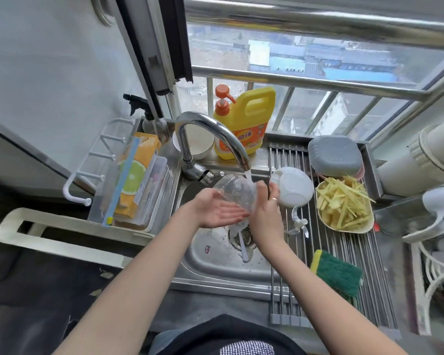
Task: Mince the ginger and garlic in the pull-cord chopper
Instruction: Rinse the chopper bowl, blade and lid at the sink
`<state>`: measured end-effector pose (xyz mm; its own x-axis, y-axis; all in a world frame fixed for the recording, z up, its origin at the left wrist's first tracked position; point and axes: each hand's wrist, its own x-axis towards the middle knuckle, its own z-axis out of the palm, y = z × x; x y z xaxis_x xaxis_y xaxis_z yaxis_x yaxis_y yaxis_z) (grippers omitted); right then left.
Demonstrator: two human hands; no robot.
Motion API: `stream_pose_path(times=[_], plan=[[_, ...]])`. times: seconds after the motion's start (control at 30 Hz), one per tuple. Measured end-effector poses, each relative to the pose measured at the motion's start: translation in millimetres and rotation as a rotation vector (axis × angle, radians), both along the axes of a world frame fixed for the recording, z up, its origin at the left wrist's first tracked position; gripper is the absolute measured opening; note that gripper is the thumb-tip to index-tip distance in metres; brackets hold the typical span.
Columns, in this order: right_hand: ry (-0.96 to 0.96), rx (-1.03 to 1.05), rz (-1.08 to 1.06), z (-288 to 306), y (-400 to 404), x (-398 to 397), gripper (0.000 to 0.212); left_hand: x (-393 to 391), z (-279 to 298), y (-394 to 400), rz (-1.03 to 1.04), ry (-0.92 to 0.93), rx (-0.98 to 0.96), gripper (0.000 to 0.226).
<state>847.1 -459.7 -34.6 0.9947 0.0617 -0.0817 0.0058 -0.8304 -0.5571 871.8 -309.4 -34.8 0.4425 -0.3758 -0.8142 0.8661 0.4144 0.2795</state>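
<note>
Two hands at steel sink (pixel 215 254) | left hand (pixel 217 210) flat, palm up under clear chopper bowl (pixel 237 192) | right hand (pixel 265 201) grips bowl beneath tap (pixel 210 131) stream | white domed lid (pixel 294 188) on rack (pixel 344 252) | pale dish (pixel 367 226) of ginger strips (pixel 342 201)

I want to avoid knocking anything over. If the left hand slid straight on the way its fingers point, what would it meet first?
The left hand points rightward under the clear chopper bowl, so it would probably meet the right hand first. Depth is unclear.
</note>
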Motion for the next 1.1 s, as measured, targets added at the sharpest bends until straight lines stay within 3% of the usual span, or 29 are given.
stream_pose_path(times=[0.13, 0.2, 0.3, 0.37, 0.43, 0.57, 0.63, 0.77, 0.83, 0.97, 1.1], plan=[[-0.031, -0.068, 0.130, -19, -1, -4, 0.076, -8, -9, -5, 0.426, 0.021, -0.322, 0.070], [-0.039, -0.054, 0.245, -27, -4, -8, 0.090, -5, -15, -10, 0.573, -0.002, -0.335, 0.075], [0.068, 0.236, 0.309, -28, -13, -15, 0.081, 0, -15, -8, 0.510, -0.079, -0.061, 0.054], [0.217, 0.545, 0.153, -15, -15, -18, 0.080, 1, -14, -3, 0.375, -0.099, 0.111, 0.054], [0.346, 0.708, -0.007, -5, -14, -14, 0.089, 1, -13, -1, 0.186, -0.146, 0.237, 0.056], [0.406, 0.506, 0.001, -2, -3, -15, 0.118, 3, -10, -7, -0.012, -0.233, 0.420, 0.042], [0.340, 0.448, -0.031, 1, 0, -19, 0.119, 5, -12, -9, -0.073, -0.261, 0.472, 0.043], [0.165, 0.048, 0.107, 2, -7, -36, 0.121, -5, -23, -8, -0.153, -0.254, 0.519, 0.035], [0.202, -0.074, 0.108, 2, -14, -45, 0.119, -14, -28, -9, -0.269, -0.231, 0.533, 0.028], [0.436, -0.087, 0.076, 7, -44, -66, 0.105, -30, -33, -13, -0.486, -0.180, 0.582, 0.023], [0.503, -0.088, 0.013, 1, -77, -85, 0.102, -37, -39, -22, -0.458, -0.163, 0.564, 0.023]])
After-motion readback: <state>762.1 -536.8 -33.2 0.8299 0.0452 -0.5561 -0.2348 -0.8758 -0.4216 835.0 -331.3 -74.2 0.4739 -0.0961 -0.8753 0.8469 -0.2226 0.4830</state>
